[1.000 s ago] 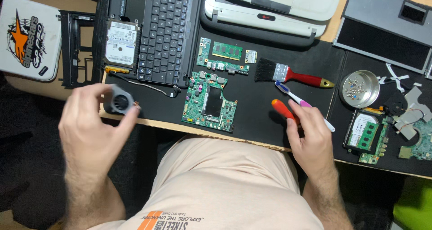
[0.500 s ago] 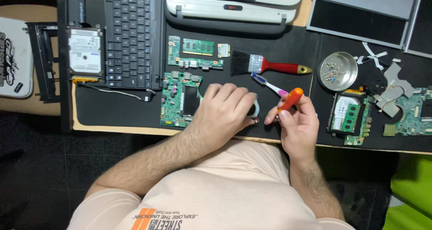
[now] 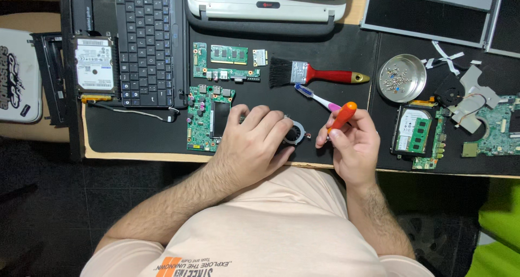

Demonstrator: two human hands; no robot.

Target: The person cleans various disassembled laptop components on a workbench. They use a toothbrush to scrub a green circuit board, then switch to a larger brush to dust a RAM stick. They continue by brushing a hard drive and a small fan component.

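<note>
The left hand (image 3: 254, 147) now lies palm down on the black mat (image 3: 135, 131) near the table's front edge, fingers curled over a small round cooling fan (image 3: 296, 133) whose right rim peeks out past the fingertips; a second ago that hand held the fan out at the table's left edge, so the part has been carried across and set flat in front of the body, just right of the green motherboard (image 3: 208, 117). The right hand (image 3: 352, 144), which earlier rested on the mat by the screwdriver (image 3: 341, 117), has lifted it and is closed around its orange handle, which tilts up and away while the shaft below is hidden by the fingers. Both forearms angle in from the torso, so the two hands sit near each other but not touching, the fan between them. Beyond the right hand lie a toothbrush (image 3: 317, 98) and a red-handled brush (image 3: 319, 74); farther right is a round tin of screws (image 3: 402, 77), and toward the left a keyboard (image 3: 146, 38) and a hard drive (image 3: 93, 64).
</note>
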